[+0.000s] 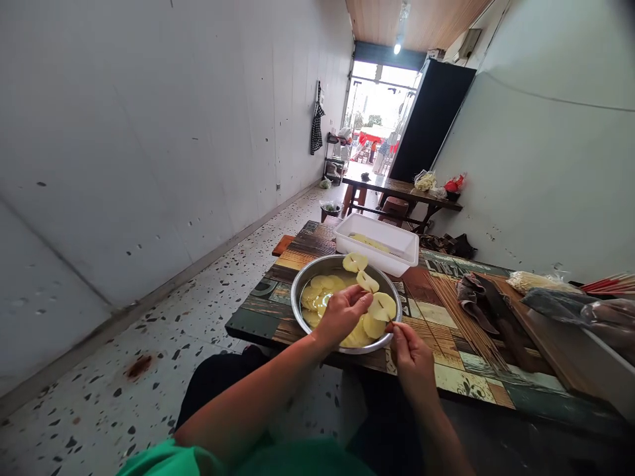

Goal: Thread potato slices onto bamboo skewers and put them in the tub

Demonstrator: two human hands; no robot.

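Thin pale-yellow potato slices (383, 307) are threaded on a thin wooden skewer held slantwise over a metal basin (296, 297). My right hand (413, 357) is closed in a pinch on the skewer's near end, by the basin's right rim. Higher up, my left hand (344, 311) has its fingers closed at a potato slice (368, 282) on the same skewer; exactly where the fingertips press is partly hidden. Another threaded slice (355, 262) sits at the far end. Inside the basin, several loose potato slices (315, 294) lie in water.
Behind the basin stands a white plastic tub (411, 250) with some yellow slices in it. Many bare skewers (459, 317) lie to the right, beside a dark cloth (473, 301) and a cleaver-like dark blade (506, 324). Plastic bags (560, 304) rest at the far right. Another table (397, 186) stands farther back.
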